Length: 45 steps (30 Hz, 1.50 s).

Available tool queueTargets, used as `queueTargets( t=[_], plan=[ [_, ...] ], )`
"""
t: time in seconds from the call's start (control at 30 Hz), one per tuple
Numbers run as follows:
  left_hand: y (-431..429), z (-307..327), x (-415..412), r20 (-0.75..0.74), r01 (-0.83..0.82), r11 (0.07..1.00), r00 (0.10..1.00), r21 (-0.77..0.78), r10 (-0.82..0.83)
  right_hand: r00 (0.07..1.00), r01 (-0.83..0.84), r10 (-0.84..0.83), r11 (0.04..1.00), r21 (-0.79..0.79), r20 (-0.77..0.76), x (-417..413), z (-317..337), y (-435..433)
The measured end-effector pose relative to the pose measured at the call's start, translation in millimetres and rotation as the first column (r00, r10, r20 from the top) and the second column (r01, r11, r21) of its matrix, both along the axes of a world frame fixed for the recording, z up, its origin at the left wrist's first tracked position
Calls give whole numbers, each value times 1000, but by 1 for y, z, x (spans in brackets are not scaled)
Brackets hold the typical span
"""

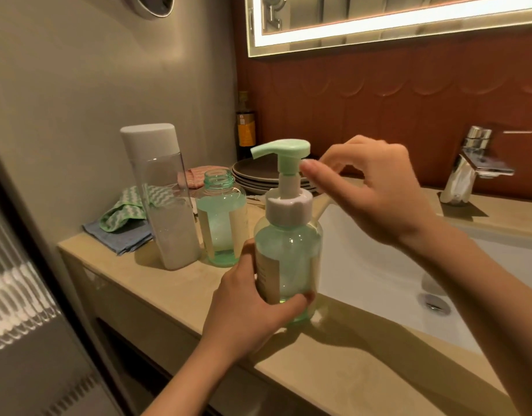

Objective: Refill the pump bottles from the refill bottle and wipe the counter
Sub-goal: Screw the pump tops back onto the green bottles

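While my left hand (252,307) grips the lower body of the green pump bottle (288,259), fingers and thumb curled round it, the bottle stands upright on the beige counter (168,295), just beside the left edge of the white sink basin (379,265). Its pale green pump head (281,148) and white collar (289,205) sit on the neck, and liquid reaches near the bottle's shoulder. My right hand (376,190) hovers beside the pump's stem, fingers curled and thumb tip right next to it; I cannot tell whether it pinches or touches anything. Behind, a second green bottle (221,217) stands open with no pump, partly filled, just beside the tall clear refill bottle (165,199), whose white cap is on. Further back on the left a green zigzag cloth (123,211) lies on a blue cloth (117,235), and a stack of dark plates (252,172) sits near the wall. A chrome tap (469,166) stands at the basin's far right
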<state>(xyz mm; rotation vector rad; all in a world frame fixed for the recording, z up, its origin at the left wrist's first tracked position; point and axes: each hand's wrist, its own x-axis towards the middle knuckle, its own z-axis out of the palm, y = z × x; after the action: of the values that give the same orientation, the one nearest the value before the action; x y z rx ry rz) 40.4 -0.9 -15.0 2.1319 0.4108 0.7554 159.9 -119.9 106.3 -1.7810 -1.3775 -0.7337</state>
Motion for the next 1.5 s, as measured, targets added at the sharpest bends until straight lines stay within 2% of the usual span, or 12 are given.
queueTargets(
  t=[0.07,0.17,0.23,0.3,0.5,0.67,0.77,0.87,1.0,1.2,1.37,1.5],
  plan=[
    [0,0,0,0,3,1000,1000,7,-3,949,-205,170,972,-110,-266,2,0,4],
    [1,-1,0,3,12,1000,1000,7,-12,646,-610,381,779,-147,-662,5,-4,6],
    [1,-1,0,-1,20,1000,1000,12,-20,539,-690,416,716,-101,-733,6,-6,5],
    [1,-1,0,-5,27,999,1000,20,-27,514,-693,409,716,-84,-754,9,-6,4],
    [1,-2,0,4,29,1000,1000,8,-29,578,-598,390,801,-46,-717,3,-2,4],
    [0,0,0,31,44,999,998,22,-45,824,-278,176,954,-114,-539,-10,-8,18],
    [0,-1,1,32,39,999,999,19,-39,870,-144,56,979,-144,-489,-16,-17,27],
    [1,-1,2,41,46,999,998,-4,-46,839,-264,183,961,-88,-513,-22,-21,29],
    [1,-1,2,49,58,998,997,-11,-57,674,-503,353,863,-54,-649,-20,-19,22],
    [2,-1,1,40,65,998,997,18,-66,505,-658,352,748,-87,-788,2,-16,12],
    [2,-2,2,39,62,998,997,10,-62,563,-583,432,812,32,-705,-3,-8,10],
    [1,-1,1,35,56,998,998,0,-56,774,-308,266,951,25,-575,-13,-13,18]
  ],
)
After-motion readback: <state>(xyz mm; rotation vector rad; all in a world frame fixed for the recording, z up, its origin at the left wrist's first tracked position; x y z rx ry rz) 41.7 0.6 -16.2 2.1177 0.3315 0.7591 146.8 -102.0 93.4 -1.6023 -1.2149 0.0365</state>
